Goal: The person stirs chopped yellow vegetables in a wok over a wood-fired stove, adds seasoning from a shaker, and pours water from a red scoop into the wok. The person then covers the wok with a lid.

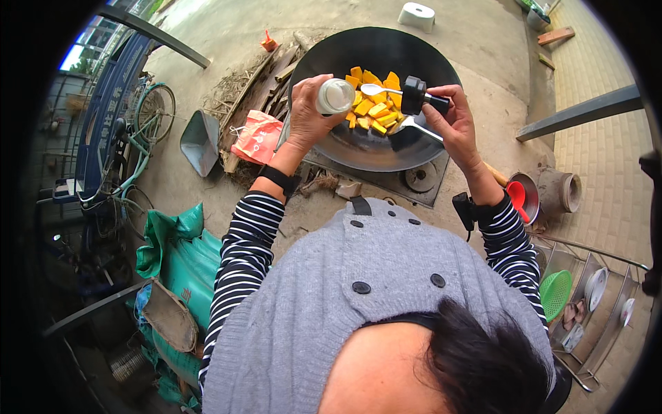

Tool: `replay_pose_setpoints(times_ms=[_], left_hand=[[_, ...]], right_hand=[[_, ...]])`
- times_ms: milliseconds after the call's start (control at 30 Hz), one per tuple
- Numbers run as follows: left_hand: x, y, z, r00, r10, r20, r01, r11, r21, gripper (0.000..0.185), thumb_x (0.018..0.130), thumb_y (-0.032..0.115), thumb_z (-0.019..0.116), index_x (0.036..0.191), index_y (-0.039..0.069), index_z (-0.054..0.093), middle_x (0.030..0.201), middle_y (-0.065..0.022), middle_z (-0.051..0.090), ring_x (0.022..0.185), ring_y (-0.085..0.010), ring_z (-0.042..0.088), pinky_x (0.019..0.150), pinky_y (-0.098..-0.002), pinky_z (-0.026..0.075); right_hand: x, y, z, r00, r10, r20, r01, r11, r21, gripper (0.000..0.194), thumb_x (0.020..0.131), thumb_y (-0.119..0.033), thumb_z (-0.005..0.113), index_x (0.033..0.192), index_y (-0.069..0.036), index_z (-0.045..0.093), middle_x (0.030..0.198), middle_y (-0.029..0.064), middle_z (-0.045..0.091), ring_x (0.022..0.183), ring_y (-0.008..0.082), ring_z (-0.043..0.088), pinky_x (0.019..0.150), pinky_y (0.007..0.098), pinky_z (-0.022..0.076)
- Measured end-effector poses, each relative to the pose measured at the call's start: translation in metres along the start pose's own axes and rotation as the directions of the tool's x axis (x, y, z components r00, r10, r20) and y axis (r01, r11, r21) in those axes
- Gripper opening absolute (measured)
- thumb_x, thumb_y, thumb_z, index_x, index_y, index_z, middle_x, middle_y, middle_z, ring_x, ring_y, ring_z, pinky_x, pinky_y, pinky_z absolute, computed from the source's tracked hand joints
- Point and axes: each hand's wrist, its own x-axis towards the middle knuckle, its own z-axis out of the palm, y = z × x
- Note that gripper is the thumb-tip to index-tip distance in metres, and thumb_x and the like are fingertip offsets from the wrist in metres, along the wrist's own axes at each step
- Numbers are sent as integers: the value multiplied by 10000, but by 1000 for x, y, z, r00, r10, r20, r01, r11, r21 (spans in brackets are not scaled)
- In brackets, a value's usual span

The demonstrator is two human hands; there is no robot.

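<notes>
My left hand (309,106) grips a glass jar (335,96) with whitish contents, its mouth turned toward me. In my right hand (454,124) is a black jar lid (414,95) with a handle and a small white spoon (377,90) fixed through it. Both are held above a large dark wok (377,46). Cut pieces of orange pumpkin or squash (380,111) lie in the wok. A metal spatula (421,128) rests in the wok with its blade against the pieces, its shaft passing behind my right hand.
The wok sits on a stove top (424,181). Firewood (258,88) and a pink bag (257,137) lie to its left, near a metal scoop (200,142). At right are a red ladle (517,199) in a bowl and a dish rack (595,310). A white stool (417,16) stands beyond.
</notes>
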Motion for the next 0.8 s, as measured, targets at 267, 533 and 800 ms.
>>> replay_pose_setpoints(times_ms=[267,533,800], left_hand=[[17,16,-24,964,259,-63,-254,964,82,722,583,182,834,1218,138,493,1128,-55,585,1081,-289,499,949,-397,392],[13,13,-21,971,239,-26,-233,963,132,722,578,211,831,1216,128,502,1130,-51,580,1093,-290,483,959,-388,394],[8,25,-23,983,160,95,-175,967,184,746,551,180,814,1227,150,500,1189,-35,566,1131,-285,461,990,-395,367]], right_hand=[[8,-14,7,983,-146,114,146,989,9,251,857,-30,642,1083,-51,536,988,21,555,913,84,572,805,225,480],[16,-12,18,949,-263,176,299,926,-231,220,806,-20,677,1011,-51,605,931,36,605,801,102,600,635,211,470],[22,0,30,911,-302,280,403,795,-454,273,759,32,685,1006,-60,614,885,81,591,732,176,596,603,285,487]])
